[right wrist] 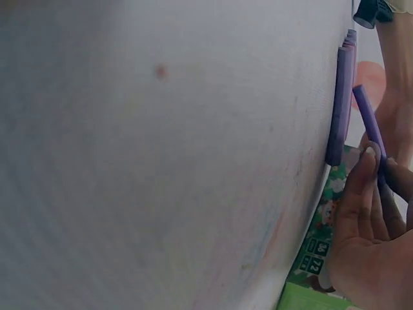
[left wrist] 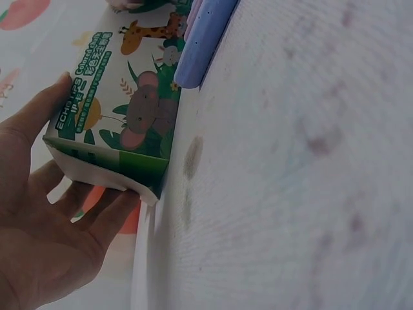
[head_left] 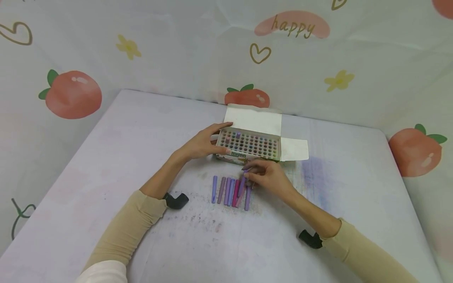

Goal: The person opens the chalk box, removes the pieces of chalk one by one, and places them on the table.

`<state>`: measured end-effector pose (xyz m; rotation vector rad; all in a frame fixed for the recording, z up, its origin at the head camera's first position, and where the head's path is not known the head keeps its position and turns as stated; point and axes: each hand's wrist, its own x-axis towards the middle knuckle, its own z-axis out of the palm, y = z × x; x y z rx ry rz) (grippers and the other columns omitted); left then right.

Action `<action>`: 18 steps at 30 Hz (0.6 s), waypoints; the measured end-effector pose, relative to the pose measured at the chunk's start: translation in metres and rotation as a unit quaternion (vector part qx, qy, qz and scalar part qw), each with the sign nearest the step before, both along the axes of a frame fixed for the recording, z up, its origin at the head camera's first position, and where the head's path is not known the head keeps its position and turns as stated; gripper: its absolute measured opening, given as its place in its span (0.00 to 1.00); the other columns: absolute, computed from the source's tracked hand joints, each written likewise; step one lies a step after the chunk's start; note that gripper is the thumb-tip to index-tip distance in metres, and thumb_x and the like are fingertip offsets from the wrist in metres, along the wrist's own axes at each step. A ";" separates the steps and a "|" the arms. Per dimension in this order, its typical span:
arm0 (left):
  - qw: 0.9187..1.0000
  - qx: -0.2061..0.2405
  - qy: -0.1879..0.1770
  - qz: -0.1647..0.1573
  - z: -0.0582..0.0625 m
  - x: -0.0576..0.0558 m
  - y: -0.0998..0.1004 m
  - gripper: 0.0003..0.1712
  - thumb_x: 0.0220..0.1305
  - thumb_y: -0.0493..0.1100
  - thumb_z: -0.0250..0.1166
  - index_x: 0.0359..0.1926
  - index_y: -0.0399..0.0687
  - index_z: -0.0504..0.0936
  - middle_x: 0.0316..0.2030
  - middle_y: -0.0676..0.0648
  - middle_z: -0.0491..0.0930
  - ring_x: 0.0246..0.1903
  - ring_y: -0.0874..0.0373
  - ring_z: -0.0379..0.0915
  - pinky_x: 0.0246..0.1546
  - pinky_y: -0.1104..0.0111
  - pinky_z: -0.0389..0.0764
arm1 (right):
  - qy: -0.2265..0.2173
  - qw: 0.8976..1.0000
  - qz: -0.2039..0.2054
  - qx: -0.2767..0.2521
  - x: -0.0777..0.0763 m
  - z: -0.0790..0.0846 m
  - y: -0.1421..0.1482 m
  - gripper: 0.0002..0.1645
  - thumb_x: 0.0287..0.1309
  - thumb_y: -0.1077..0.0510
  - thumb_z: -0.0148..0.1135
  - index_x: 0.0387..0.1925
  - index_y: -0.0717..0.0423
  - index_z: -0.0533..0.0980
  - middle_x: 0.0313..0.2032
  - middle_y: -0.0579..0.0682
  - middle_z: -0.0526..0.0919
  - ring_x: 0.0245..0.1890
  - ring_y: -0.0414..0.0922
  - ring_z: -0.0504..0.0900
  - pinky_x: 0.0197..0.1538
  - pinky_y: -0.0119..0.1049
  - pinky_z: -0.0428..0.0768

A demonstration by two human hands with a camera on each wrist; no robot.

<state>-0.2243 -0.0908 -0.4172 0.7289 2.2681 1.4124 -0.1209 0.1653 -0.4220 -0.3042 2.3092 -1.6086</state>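
An open chalk box (head_left: 226, 158) with a tray of round holes stands mid-table, its lid folded back. My left hand (head_left: 199, 144) grips its left end; in the left wrist view the thumb lies on the printed face and other fingers pass behind the end flap (left wrist: 97, 175). A purple chalk stick (right wrist: 368, 111) is pinched between the thumb and fingers of my right hand (head_left: 270, 177), in front of the box. Below it lies a row of several chalk sticks, among them a blue one (head_left: 214, 189) and a magenta one (head_left: 236, 193). A purple chalk (head_left: 238, 135) and a pink chalk (head_left: 227, 139) stand up from the tray.
The box's side flap (head_left: 294, 149) sticks out to the right. Chalk smudges (head_left: 315, 177) mark the white table cover. A patterned cloth (head_left: 177, 59) hangs behind the table. Black pieces are at the left wrist (head_left: 176, 201) and right wrist (head_left: 310, 239).
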 end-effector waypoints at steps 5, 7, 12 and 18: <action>1.000 -0.003 0.002 0.001 0.000 0.000 0.000 0.49 0.59 0.49 0.74 0.77 0.62 0.57 0.75 0.49 0.52 0.73 0.49 0.49 0.69 0.58 0.68 | -0.025 0.999 0.000 0.033 0.000 -0.002 -0.002 0.13 0.62 0.62 0.67 0.49 0.61 0.82 0.33 0.52 0.88 0.30 0.47 0.87 0.33 0.39 0.88; 1.000 -0.003 0.002 -0.001 0.000 0.000 0.000 0.49 0.59 0.49 0.74 0.77 0.61 0.57 0.76 0.49 0.52 0.74 0.49 0.48 0.69 0.58 0.68 | -0.024 0.998 0.004 0.053 0.000 -0.003 -0.002 0.13 0.62 0.61 0.67 0.48 0.60 0.83 0.33 0.51 0.88 0.30 0.46 0.87 0.32 0.38 0.87; 1.000 0.001 0.000 -0.003 0.000 0.000 0.000 0.49 0.59 0.48 0.74 0.77 0.60 0.58 0.75 0.48 0.52 0.74 0.48 0.49 0.69 0.57 0.67 | 0.023 0.992 0.028 0.124 -0.002 -0.006 -0.002 0.12 0.61 0.56 0.69 0.45 0.55 0.86 0.33 0.47 0.88 0.25 0.41 0.81 0.27 0.34 0.80; 1.000 -0.003 0.003 0.000 0.000 0.000 0.000 0.50 0.59 0.48 0.74 0.77 0.60 0.58 0.75 0.48 0.52 0.73 0.48 0.49 0.69 0.58 0.68 | 0.053 0.984 0.052 0.160 -0.003 -0.007 -0.002 0.11 0.61 0.54 0.70 0.43 0.52 0.88 0.36 0.45 0.88 0.23 0.39 0.73 0.25 0.31 0.73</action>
